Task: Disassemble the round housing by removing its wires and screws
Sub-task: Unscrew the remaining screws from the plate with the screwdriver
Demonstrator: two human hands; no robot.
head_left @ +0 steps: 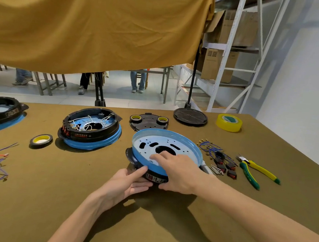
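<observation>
Sitting tilted at centre frame, the round housing (167,150) shows its blue perforated plate, with a black base carrying a label (print too small to read). The left hand (129,181) cups that base from below, thumb pressed on the black rim; the right hand (177,172) lies over the near edge, fingers spread onto the plate. Just right lie blue wires (210,147), screws (215,169), and yellow-green pliers (254,171). Left of centre sits a second housing (91,129), still wired, its lettering illegible.
</observation>
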